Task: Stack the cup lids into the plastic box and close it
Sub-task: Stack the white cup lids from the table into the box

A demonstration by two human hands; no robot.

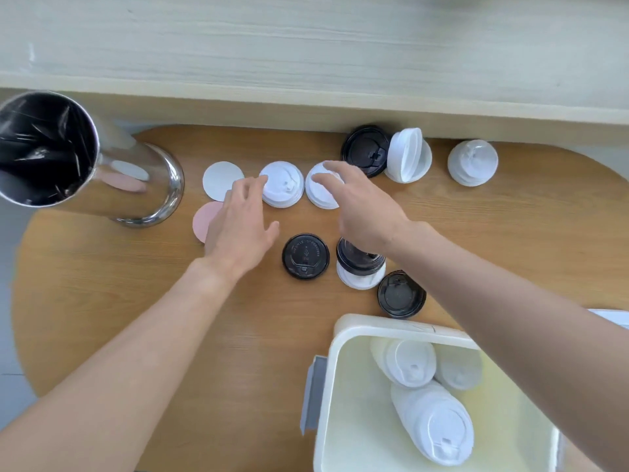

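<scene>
My left hand (240, 219) reaches with spread, straight fingers toward a white cup lid (284, 185), fingertips at its left rim. My right hand (360, 206) hovers with relaxed fingers over a second white lid (318, 194), partly hiding it. Black lids lie at the table's middle (305, 256), near the box (401, 294) and at the back (366, 149). A black lid sits on white ones (360, 264). More white lids stand at the back right (408, 155) (472, 162). The open plastic box (332, 386) at lower right holds stacks of white lids (434, 420).
A shiny metal bin (85, 165) with a black liner stands at the left. Flat white (219, 180) and pink (204, 221) discs lie beside my left hand. A pale wooden ledge (306, 86) runs behind the rounded wooden table (136, 284). The box's grey latch (311, 393) sticks out left.
</scene>
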